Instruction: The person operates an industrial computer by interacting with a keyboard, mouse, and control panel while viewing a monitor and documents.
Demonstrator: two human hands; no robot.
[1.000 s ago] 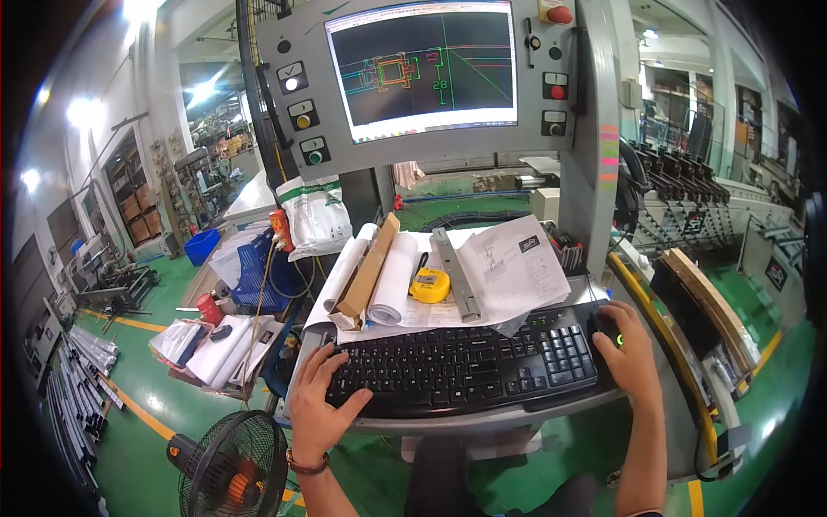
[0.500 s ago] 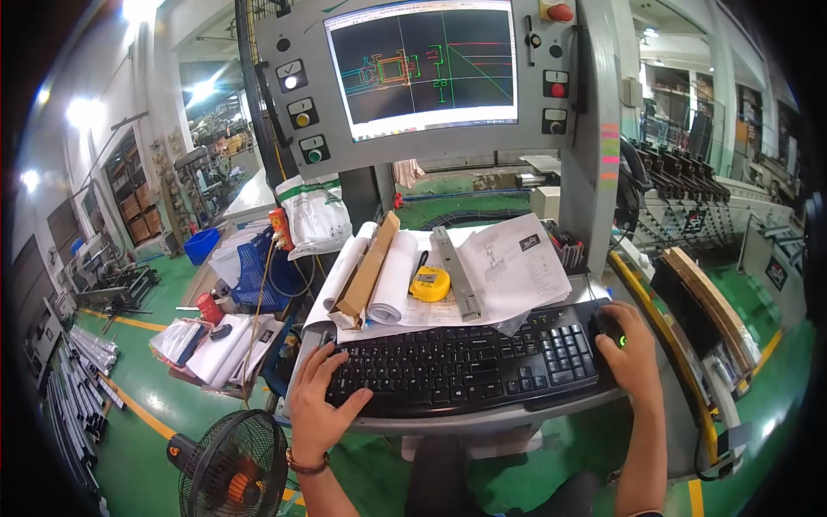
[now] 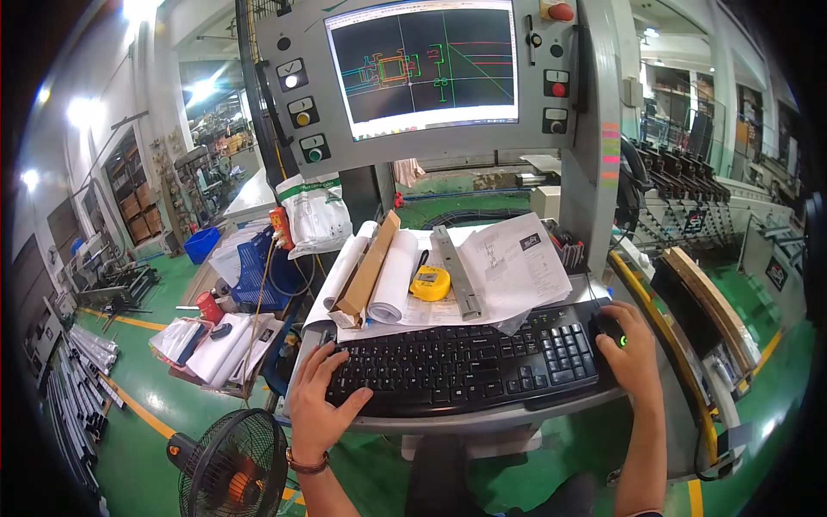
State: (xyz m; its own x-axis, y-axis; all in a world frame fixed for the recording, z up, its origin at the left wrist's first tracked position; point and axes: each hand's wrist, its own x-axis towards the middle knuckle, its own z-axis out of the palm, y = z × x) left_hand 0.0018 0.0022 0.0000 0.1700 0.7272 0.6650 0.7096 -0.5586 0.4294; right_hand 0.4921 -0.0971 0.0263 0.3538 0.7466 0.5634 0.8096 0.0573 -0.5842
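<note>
My left hand (image 3: pixel 322 398) rests at the left end of the black keyboard (image 3: pixel 465 366), fingers spread and holding nothing. My right hand (image 3: pixel 631 345) is wrapped over a dark mouse (image 3: pixel 610 327) to the right of the keyboard. Behind the keys lie printed sheets (image 3: pixel 517 263), rolled papers (image 3: pixel 398 276), a brown cardboard strip (image 3: pixel 370 267), a yellow tape measure (image 3: pixel 430 283) and a grey metal bar (image 3: pixel 457 274). Above them a screen (image 3: pixel 422 69) shows a coloured line drawing on black.
Buttons flank the screen on a grey panel (image 3: pixel 448 148). A fan (image 3: pixel 237 465) stands at lower left, near a stack of papers (image 3: pixel 228 349) and a blue crate (image 3: pixel 263 276). To the right are a yellow rail (image 3: pixel 668 345) and long wooden boards (image 3: pixel 715 302).
On the screen, the crosshair lines have shifted left and slightly down. Both hands stay in nearly the same place.
</note>
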